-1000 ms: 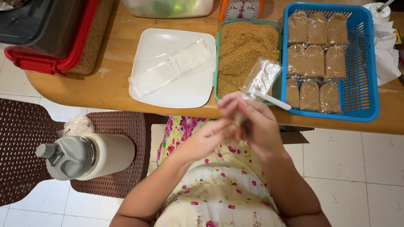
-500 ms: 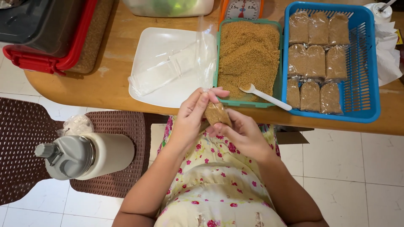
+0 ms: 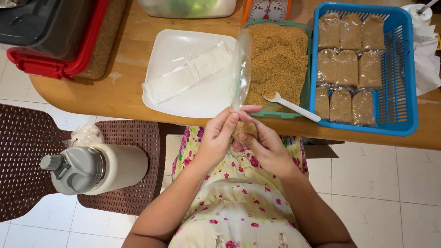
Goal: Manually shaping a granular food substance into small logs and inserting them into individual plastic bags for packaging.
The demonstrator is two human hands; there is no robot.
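- The wooden tabletop [image 3: 124, 92] spans the upper half of the frame, its curved edge running across the middle.
- A blue basket [image 3: 404, 69] sits at the upper right, with filled brown packets [image 3: 349, 69] in rows inside it.
- A green tray [image 3: 307, 69] of brown granules lies just left of the basket; a white spoon [image 3: 290, 105] rests on its near edge.
- A white square plate [image 3: 183, 98] at upper centre carries a stack of clear bags [image 3: 188, 73].
- A cream jug [image 3: 96, 167] lies on a brown chair [image 3: 27, 160] at the lower left.
- Your left hand [image 3: 216, 138] and right hand [image 3: 266, 147] meet at centre frame, just below the table edge.
- Both grips close on a small clear bag [image 3: 242, 78], its bottom filled with brown granules between your fingers, its empty top standing upright over the plate's edge.
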